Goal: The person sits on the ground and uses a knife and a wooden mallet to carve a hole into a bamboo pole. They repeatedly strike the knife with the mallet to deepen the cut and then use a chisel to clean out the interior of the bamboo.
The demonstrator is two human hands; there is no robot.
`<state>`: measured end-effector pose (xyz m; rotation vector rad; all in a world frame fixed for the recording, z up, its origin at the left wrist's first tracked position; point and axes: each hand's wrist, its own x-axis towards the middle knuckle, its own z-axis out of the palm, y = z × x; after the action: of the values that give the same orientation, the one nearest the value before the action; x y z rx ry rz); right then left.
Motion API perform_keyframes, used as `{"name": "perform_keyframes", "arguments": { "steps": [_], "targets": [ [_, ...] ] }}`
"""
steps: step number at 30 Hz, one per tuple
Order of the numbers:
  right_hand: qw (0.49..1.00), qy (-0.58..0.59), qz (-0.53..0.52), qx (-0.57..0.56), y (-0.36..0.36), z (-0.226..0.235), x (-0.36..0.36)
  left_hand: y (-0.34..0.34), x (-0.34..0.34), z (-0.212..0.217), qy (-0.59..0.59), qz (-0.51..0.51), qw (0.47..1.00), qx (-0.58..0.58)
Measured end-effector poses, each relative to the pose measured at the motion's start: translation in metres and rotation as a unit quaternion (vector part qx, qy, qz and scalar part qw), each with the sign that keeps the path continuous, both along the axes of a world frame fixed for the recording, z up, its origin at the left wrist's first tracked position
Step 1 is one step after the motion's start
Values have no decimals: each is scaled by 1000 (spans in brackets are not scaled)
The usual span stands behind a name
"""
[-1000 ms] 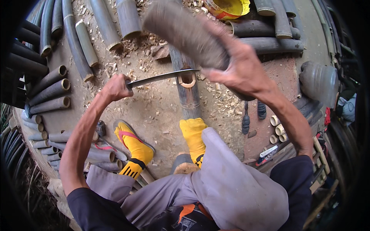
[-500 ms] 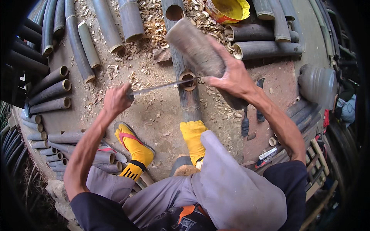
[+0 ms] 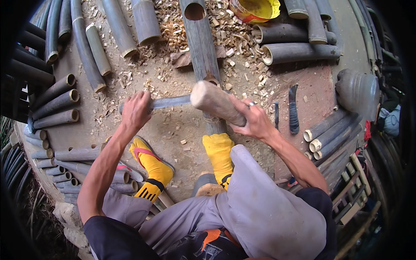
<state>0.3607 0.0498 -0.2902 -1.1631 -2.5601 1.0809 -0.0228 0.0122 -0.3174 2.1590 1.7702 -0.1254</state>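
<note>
My left hand (image 3: 136, 110) is closed around the handle of a long knife, its grey blade (image 3: 171, 102) reaching right toward a bamboo pole (image 3: 200, 52). In my right hand (image 3: 252, 120) is a thick wooden mallet (image 3: 216, 103), fingers wrapped round its near end. The mallet's head lies over the blade's far end and hides it, so I cannot tell if they touch. Two holes are cut in the pole; the mallet partly covers the nearer one. A yellow-socked foot (image 3: 216, 151) rests on the pole's near end.
Wood chips (image 3: 173, 30) litter the ground around the pole. A wood block (image 3: 181, 59) lies under it. Bamboo lengths (image 3: 56, 104) lie left and right. A dark-handled tool (image 3: 294, 110) lies right of my hand, with a yellow bucket (image 3: 255, 9) and plastic jug (image 3: 357, 90) beyond.
My right hand has come down and nearer, bringing the mallet over the blade. The knife has turned to show more of its flat side. The pole's nearer hole has become partly covered.
</note>
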Motion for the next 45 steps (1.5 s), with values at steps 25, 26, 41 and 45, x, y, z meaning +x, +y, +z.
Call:
{"name": "perform_keyframes", "arguments": {
  "steps": [25,26,41,45],
  "targets": [
    [765,-26,-635,-100,-113,16,135,-58,188,8,-354,332,873,48],
    [756,-57,-644,-107,-118,7,159,-74,177,-2,-233,326,913,72],
    [780,-188,-596,-23,-113,-32,247,-183,155,-37,-48,341,939,21],
    [773,-231,-589,-47,-115,-25,236,-200,118,-56,-95,341,935,-34]
  ]
}}
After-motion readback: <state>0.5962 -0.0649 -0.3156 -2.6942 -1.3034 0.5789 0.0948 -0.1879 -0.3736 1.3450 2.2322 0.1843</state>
